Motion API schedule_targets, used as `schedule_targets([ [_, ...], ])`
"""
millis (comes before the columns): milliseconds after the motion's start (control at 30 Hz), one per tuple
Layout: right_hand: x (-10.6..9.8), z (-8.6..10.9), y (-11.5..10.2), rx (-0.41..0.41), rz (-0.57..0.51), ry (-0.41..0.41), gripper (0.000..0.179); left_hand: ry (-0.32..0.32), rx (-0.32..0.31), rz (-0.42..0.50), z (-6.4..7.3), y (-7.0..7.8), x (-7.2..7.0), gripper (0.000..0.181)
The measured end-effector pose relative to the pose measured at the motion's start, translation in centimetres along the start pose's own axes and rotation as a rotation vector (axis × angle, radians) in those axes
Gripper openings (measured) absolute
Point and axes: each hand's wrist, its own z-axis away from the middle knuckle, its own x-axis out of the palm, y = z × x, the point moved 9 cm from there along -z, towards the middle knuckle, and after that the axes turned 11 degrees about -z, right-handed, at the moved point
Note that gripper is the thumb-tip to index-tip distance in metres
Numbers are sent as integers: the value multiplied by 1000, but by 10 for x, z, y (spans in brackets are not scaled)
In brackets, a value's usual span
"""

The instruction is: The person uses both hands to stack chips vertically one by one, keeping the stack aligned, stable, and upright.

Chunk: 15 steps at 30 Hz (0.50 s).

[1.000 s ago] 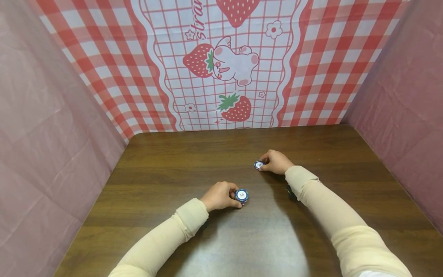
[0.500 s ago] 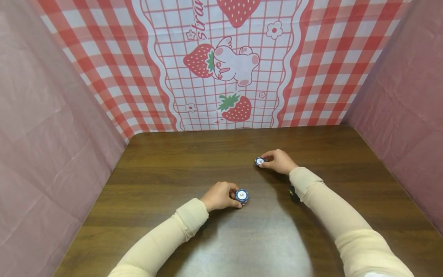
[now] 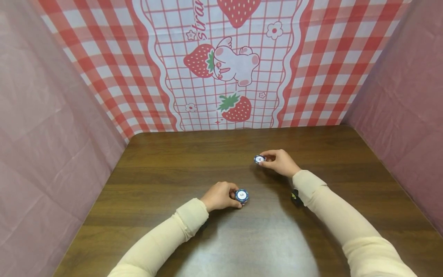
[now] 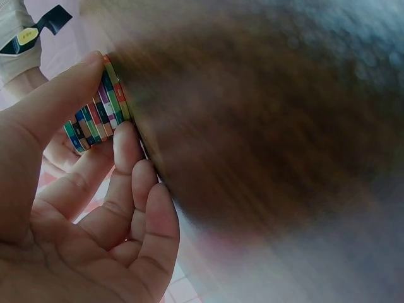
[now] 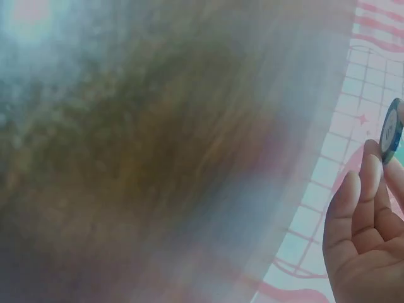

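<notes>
A stack of several poker chips (image 3: 242,195) stands on the brown table, topped by a blue chip with a white centre. My left hand (image 3: 220,196) grips it from the left, thumb on the near side. Its striped, many-coloured edges show in the left wrist view, where the stack (image 4: 98,108) rests between thumb and fingers. Farther back and to the right, my right hand (image 3: 281,162) pinches a blue poker chip (image 3: 259,159) with a white centre, tilted and held just over the table. That chip (image 5: 390,134) appears at the right edge of the right wrist view, partly cut off.
The wood-grain table (image 3: 166,165) ends at a checked strawberry-print cloth (image 3: 221,107) hanging behind it. Pink drapes (image 3: 408,104) close off both sides. Much of each wrist view is blurred table surface.
My right hand has risen slightly and shifted a little back with its chip, whose tilt has changed. The left hand and the stack have stayed in place.
</notes>
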Motion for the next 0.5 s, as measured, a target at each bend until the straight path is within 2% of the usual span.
schedule_targets([
  [500,5,21,-21,-36,-111,10,33,4,1,1,1,0,-1,33],
])
